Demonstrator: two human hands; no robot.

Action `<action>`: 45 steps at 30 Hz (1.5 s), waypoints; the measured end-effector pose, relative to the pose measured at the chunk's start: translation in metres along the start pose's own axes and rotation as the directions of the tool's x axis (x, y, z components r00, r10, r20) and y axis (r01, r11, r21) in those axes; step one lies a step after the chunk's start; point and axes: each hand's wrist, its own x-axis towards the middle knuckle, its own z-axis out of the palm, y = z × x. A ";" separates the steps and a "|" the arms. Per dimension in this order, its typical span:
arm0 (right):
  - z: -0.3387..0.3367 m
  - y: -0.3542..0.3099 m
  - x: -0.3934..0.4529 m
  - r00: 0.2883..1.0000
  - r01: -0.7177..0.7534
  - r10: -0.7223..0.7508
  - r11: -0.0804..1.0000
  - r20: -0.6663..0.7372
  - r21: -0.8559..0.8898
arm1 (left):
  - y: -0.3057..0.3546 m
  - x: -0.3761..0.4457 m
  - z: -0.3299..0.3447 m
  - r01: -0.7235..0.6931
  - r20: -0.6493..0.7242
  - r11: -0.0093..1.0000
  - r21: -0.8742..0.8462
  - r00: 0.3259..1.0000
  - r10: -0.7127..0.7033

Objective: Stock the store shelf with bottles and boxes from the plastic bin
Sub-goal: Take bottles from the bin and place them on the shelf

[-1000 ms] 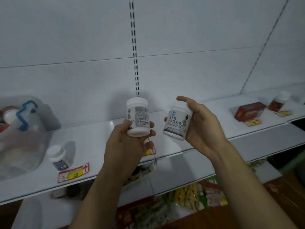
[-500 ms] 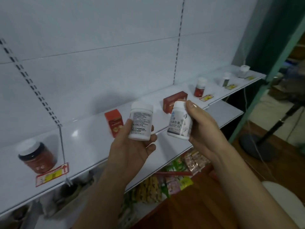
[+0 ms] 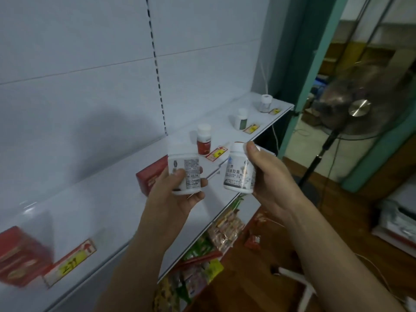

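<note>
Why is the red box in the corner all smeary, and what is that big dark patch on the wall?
Head view: the red box at lower left is motion-blurred, while both hands' bottles look sharper; the dark patch on the back panel is a soft shadow; the shelf lines bend from the wide-angle lens.

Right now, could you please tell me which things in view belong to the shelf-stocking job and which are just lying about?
Part of the job:
- white bottle held in the left hand
- labelled white bottle held in the right hand
- shelf, with a red box and red-labelled bottle on it

Just lying about:
- standing fan
- snack packets on the lower shelf
</note>
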 end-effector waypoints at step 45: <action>-0.398 -0.152 0.518 0.995 -0.076 0.081 0.994 0.057 -0.083 | -0.197 0.574 0.193 -0.035 -0.191 0.996 0.082 0.980 0.050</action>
